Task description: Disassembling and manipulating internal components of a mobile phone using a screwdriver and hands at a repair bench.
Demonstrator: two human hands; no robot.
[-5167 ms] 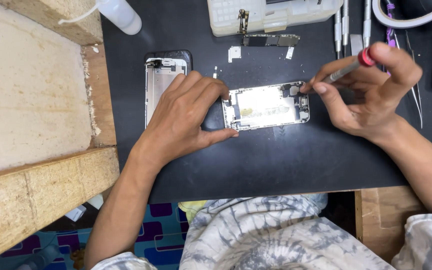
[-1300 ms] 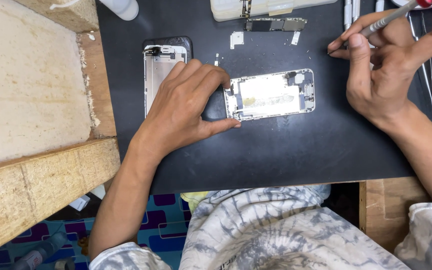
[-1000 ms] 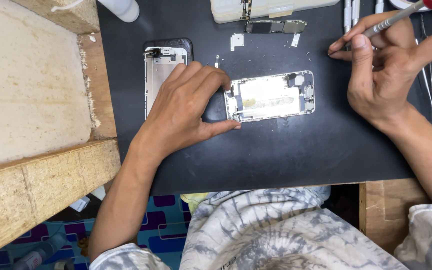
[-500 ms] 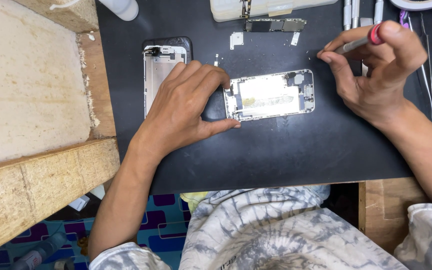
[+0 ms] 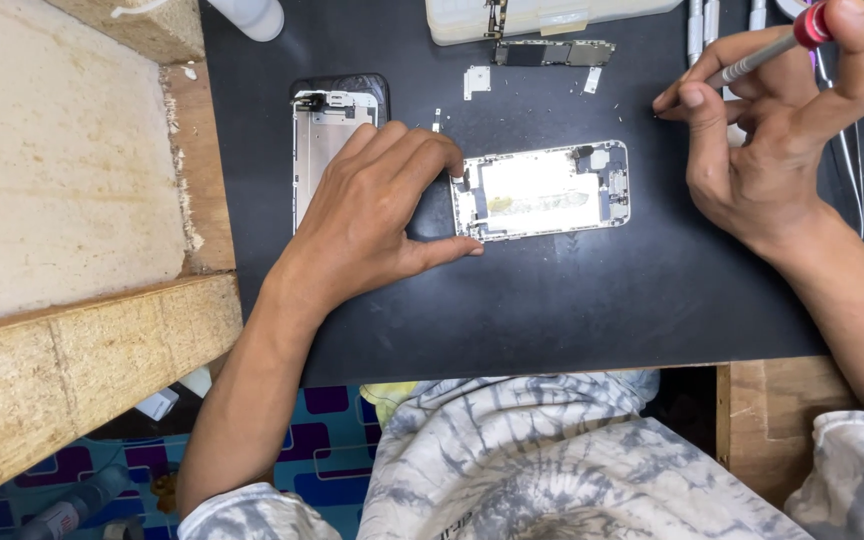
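Left hand [image 5: 372, 215] flat on the black bench [image 5: 572, 300], fingers spread and loosely curled, thumb and fingertips pressed against the left end of the opened phone body [image 5: 542, 190] lying crosswise mid-bench, nothing clasped inside the palm. Right hand [image 5: 777, 130] raised up and to the right of the phone, apart from it, thumb and fingers pinched on a red-capped screwdriver [image 5: 767, 55], tip pointing left. Detached screen panel [image 5: 324, 150] just left of the left hand, small circuit board [image 5: 554, 52] near the far edge
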